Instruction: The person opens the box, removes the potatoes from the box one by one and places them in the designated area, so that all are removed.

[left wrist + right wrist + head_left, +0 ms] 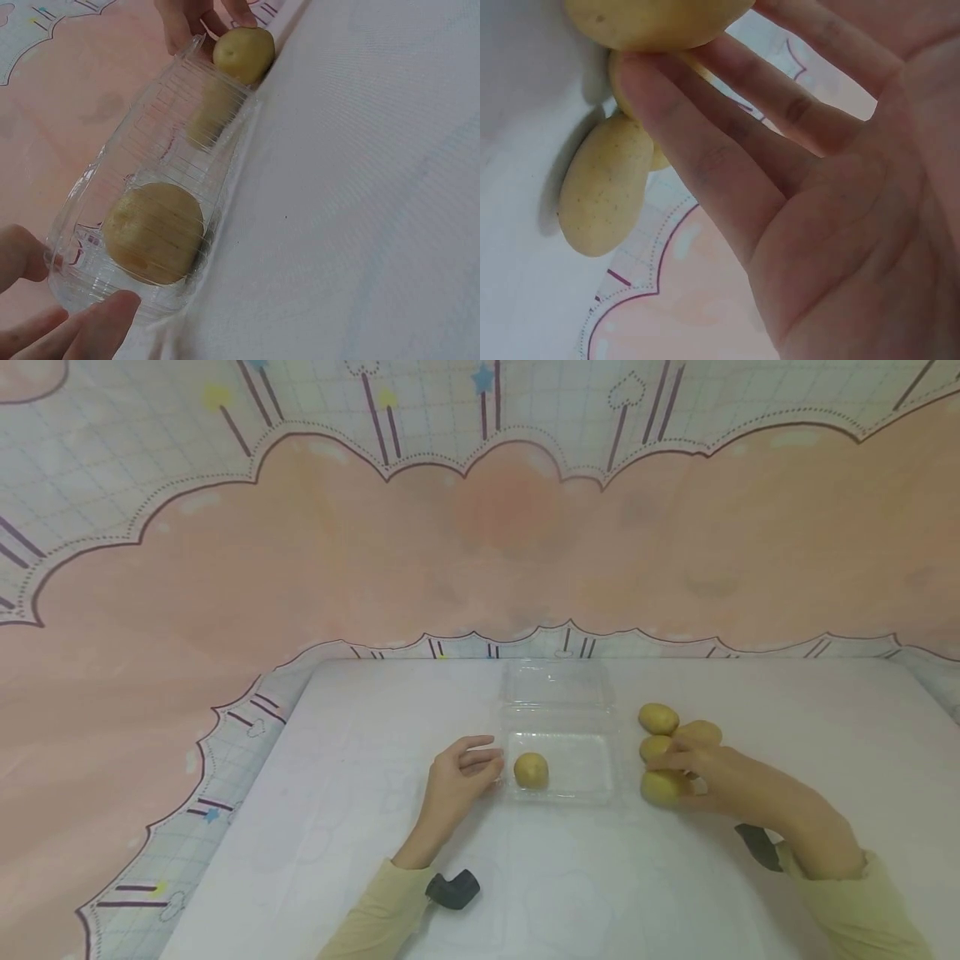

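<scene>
A clear plastic clamshell box (570,797) lies with its lid (558,685) folded back on the white table. One potato (532,771) sits in the box's left part, and it shows through the ribbed wall as a potato (154,232) in the left wrist view. Beside the box's left edge, my left hand (461,777) touches the rim with loosely bent fingers. My right hand (738,785) pinches the nearest potato (662,788) of a group on the right, fingers on one side and thumb on the other. This potato (660,22) also shows at the fingertips in the right wrist view.
Beyond the right hand's potato lie several more: a potato (658,718) at the back, another potato (701,732) to its right, and a partly covered potato (654,749). A patterned pink cloth (480,560) hangs behind the white table (360,827). Dark wrist pieces (453,889) show near the sleeves.
</scene>
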`<state>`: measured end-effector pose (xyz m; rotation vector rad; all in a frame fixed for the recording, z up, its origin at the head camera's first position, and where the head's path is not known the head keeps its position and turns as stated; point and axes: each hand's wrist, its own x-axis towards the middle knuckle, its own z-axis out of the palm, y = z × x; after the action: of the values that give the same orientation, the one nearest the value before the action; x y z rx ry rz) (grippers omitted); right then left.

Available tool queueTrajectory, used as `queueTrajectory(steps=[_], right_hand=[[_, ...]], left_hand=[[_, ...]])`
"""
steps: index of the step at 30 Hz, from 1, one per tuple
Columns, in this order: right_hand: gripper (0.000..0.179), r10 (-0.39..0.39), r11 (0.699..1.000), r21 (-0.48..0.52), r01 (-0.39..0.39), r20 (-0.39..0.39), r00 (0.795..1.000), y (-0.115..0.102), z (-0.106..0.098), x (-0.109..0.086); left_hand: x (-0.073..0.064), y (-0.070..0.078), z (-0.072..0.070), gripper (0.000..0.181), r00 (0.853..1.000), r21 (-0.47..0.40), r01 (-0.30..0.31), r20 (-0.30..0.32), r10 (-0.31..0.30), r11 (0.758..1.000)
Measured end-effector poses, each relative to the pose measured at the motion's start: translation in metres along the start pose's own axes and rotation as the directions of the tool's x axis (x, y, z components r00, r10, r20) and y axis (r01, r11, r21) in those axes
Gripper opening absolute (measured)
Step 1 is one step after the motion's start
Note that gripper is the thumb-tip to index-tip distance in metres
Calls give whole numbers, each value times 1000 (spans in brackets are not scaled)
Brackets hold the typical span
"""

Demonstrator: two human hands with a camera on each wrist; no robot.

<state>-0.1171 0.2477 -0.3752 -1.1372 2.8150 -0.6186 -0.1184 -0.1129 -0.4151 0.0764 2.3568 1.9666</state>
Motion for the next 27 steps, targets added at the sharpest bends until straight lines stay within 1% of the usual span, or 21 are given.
queueTrajectory(steps=[8, 12, 18, 21, 25, 27], right_hand=[[37, 58, 997, -52, -57, 16, 998, -2, -2, 2], [37, 53, 996, -74, -53, 5, 999, -2, -2, 3], [31, 12, 990, -141, -20, -61, 998, -3, 0, 8], [26, 18, 990, -135, -28, -72, 997, -6, -1, 10], [21, 54, 993, -101, -61, -62, 997, -11, -5, 13], [21, 51, 994, -96, -57, -60, 997, -13, -7, 15]], left_hand=[[1, -1, 0, 43, 1000, -5, 8, -1, -8, 1000], [1, -1, 0, 43, 1000, -6, 0, 1, 0, 1000], [1, -1, 0, 43, 1000, -2, -1, -2, 1, 1000], [1, -2, 0, 42, 1000, 0, -1, -4, 1, 1000], [1, -2, 0, 43, 1000, 1, -4, -4, 4, 1000], [1, -3, 0, 43, 1000, -1, -4, -3, 4, 1000]])
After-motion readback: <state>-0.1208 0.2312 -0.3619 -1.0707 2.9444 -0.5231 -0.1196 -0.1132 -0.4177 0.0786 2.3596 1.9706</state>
